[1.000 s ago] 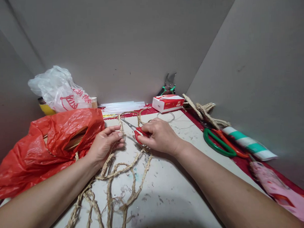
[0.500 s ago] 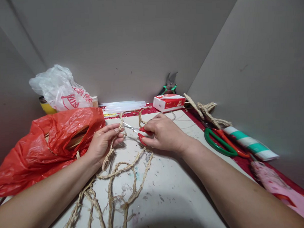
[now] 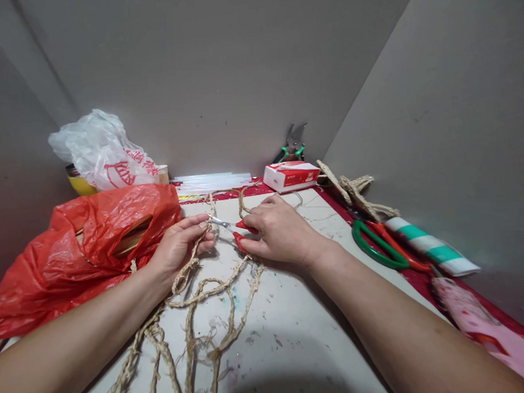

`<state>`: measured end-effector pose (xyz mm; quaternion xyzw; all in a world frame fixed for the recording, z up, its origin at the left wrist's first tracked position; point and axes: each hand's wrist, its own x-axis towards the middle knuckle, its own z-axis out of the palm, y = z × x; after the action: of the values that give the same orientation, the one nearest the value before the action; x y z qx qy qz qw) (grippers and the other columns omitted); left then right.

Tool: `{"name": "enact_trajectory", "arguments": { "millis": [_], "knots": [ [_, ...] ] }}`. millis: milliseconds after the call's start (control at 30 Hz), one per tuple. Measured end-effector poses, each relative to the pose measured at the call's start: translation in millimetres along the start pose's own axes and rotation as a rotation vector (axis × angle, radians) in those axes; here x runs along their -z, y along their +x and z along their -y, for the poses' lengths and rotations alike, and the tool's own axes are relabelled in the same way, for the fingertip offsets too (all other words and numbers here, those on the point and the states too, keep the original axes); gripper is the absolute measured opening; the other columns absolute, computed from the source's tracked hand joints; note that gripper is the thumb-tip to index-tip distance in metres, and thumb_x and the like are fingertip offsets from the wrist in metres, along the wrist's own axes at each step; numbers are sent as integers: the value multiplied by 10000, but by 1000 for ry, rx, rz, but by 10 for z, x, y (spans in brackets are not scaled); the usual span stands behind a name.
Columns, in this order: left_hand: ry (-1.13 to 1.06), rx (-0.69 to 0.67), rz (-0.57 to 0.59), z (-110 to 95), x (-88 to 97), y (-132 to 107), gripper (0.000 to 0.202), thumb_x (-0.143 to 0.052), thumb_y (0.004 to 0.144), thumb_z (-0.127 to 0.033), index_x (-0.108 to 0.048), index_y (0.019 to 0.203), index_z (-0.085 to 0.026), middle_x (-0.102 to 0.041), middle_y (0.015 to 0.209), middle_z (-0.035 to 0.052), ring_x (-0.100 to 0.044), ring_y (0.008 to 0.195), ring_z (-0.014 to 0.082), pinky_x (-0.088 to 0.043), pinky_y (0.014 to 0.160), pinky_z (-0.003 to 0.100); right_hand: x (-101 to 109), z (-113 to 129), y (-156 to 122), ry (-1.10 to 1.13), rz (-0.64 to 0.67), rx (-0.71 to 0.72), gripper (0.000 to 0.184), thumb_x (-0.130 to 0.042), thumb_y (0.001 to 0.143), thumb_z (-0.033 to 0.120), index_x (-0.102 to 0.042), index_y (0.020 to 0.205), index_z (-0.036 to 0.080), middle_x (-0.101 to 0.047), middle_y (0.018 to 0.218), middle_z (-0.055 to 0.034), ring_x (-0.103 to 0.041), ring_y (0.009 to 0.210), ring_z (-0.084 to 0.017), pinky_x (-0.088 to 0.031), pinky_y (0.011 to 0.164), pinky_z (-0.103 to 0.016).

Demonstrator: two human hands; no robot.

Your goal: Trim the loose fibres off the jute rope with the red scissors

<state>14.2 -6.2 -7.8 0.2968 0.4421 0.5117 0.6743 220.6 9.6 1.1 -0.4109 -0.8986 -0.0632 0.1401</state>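
My left hand (image 3: 181,242) is closed on a braided straw rope (image 3: 188,273), pinching it near the fingertips. In my right hand (image 3: 276,230) is a pair of small scissors (image 3: 238,236) with red handles, its fingers through the loops. The metal blades reach left to the rope at my left fingertips; whether they touch the rope or lie just beside it I cannot tell. More of the rope lies in loose loops on the white board below my hands and trails toward me. One strand runs up behind the blades toward the back of the board.
Left is a red plastic bag (image 3: 112,224), behind it a white plastic bag (image 3: 105,150). Clear sticks (image 3: 212,182), a red-white box (image 3: 291,176) and green-handled cutters (image 3: 293,144) stand at the back. Rightward lie straw pieces (image 3: 358,190), green-handled scissors (image 3: 378,247) and a striped roll (image 3: 433,248).
The scissors have moved slightly left, and their blades are closer together at the rope. The upper rope strand has shifted a little to the right. My left hand has barely moved.
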Motion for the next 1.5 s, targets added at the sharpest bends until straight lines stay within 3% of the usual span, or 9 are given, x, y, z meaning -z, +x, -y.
{"name": "enact_trajectory", "arguments": {
  "millis": [467,633,933,1200,1500],
  "knots": [
    [-10,23,19,4,17,35,135,-533,803,5,-613,854,-91,-633,587,32,-623,485,89,-553,518,165,8,48,24,49,78,-16,291,-519,832,361,-641,636,183,-638,601,-21,-435,552,-125,-284,734,-316],
    [-4,40,19,-1,0,22,157,-536,802,9,-639,883,-77,-647,607,47,-623,492,85,-544,499,152,-20,5,23,57,61,-32,324,-490,869,333,-621,611,188,-630,592,-11,-432,545,-120,-286,718,-315],
    [-53,29,7,-4,-8,17,155,-546,796,11,-634,880,-85,-633,639,34,-629,530,81,-568,556,173,-16,37,11,49,30,-30,299,-526,800,390,-611,606,179,-627,602,-22,-435,564,-130,-292,733,-321],
    [-79,89,-12,-35,-35,-24,140,-540,802,5,-631,858,-87,-630,651,38,-621,508,79,-555,518,157,-14,27,39,5,66,-7,314,-500,861,363,-644,651,180,-655,622,-22,-453,573,-131,-267,730,-329],
    [-82,94,42,-39,-44,-40,194,-534,804,2,-647,940,-74,-618,689,39,-618,546,76,-571,572,175,-67,-20,17,65,-55,-96,338,-481,839,361,-601,579,182,-601,547,-12,-443,541,-123,-300,710,-306]
  ]
}}
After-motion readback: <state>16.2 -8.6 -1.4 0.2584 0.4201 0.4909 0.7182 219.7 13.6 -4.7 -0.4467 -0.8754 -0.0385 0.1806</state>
